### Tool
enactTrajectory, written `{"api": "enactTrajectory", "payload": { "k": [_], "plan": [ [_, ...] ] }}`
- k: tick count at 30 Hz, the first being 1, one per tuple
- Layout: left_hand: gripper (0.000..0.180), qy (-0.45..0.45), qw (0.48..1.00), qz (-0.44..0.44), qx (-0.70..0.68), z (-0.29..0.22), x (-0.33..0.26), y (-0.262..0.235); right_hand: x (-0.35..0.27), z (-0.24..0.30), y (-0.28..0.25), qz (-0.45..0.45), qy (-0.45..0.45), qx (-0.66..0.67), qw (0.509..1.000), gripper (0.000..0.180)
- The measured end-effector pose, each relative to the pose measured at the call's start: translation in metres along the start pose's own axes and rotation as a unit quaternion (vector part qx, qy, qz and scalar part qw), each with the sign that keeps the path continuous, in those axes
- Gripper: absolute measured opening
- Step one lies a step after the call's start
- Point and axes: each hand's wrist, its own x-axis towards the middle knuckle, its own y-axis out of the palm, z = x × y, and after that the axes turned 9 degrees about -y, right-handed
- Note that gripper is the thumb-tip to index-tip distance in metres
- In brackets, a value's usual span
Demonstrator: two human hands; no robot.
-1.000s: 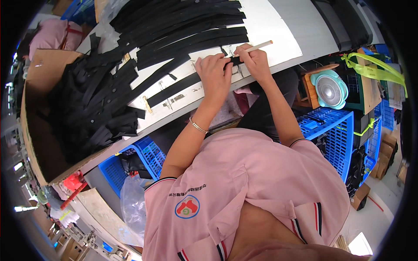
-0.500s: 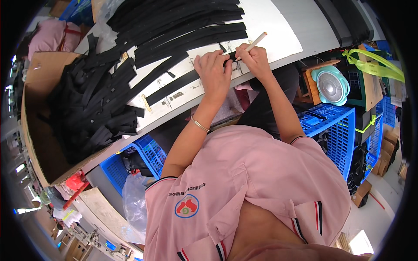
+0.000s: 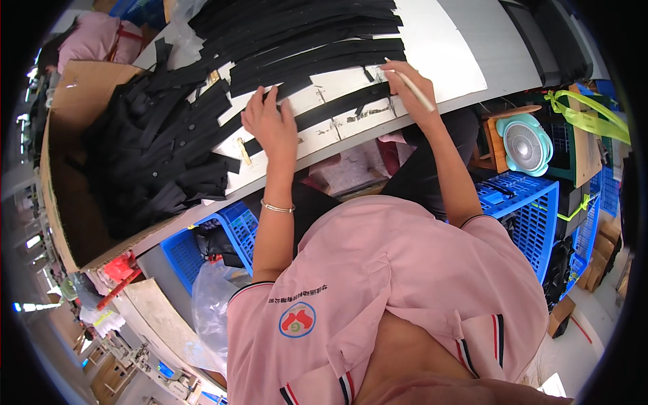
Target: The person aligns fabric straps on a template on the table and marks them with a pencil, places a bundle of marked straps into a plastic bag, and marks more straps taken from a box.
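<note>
A long black fabric strip (image 3: 337, 110) lies along the near side of a white board (image 3: 449, 50) with dark pencil-like marks on it. Toward the strip's left part, my left hand (image 3: 273, 131) rests with its fingers stretched and spread over the black fabric. My right hand (image 3: 408, 96) is at the strip's right end, fingertips close to or on it. It holds a slim white pencil (image 3: 421, 96) that slants back across the hand toward the wrist. Fingers partly hide both ends of the strip.
Several black strips (image 3: 317, 57) lie in rows farther back. Left of them, a cardboard box (image 3: 88, 77) holds a heap of loose strips (image 3: 155, 148). Blue crates (image 3: 533, 223) and a turquoise fan (image 3: 526, 145) stand at the right. Another person in pink (image 3: 94, 40) is at upper left.
My left hand has moved left along the strip, its fingers spreading. My right hand has shifted right, and the pencil has swung from pointing down at the strip to lying back across the hand.
</note>
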Motion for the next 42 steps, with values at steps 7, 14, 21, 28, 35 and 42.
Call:
{"api": "enactTrajectory", "payload": {
  "k": [7, 14, 21, 28, 35, 42],
  "plan": [
    [0.012, 0.029, 0.997, -0.013, -0.064, -0.002, 0.025, -0.012, 0.02, -0.012, 0.017, 0.114, -0.13, -0.381, 0.908, 0.049],
    [0.019, 0.134, 0.981, 0.085, -0.114, -0.054, -0.031, 0.006, 0.066, -0.037, 0.03, 0.023, -0.138, -0.364, 0.921, 0.039],
    [0.038, 0.173, 0.973, 0.134, -0.072, -0.081, -0.055, 0.024, 0.008, -0.011, 0.012, -0.083, -0.122, -0.228, 0.962, 0.015],
    [0.05, 0.148, 0.976, 0.154, -0.047, -0.079, -0.06, 0.014, -0.056, 0.007, -0.001, 0.048, -0.228, -0.369, 0.9, 0.035],
    [0.058, 0.097, 0.984, 0.152, 0.003, -0.045, -0.079, -0.018, -0.059, -0.012, -0.029, -0.021, -0.187, -0.433, 0.881, 0.043],
    [0.056, -0.026, 0.993, 0.079, 0.087, 0.008, -0.093, -0.059, -0.063, -0.014, -0.025, -0.021, -0.202, -0.441, 0.874, 0.038]
  ]
}}
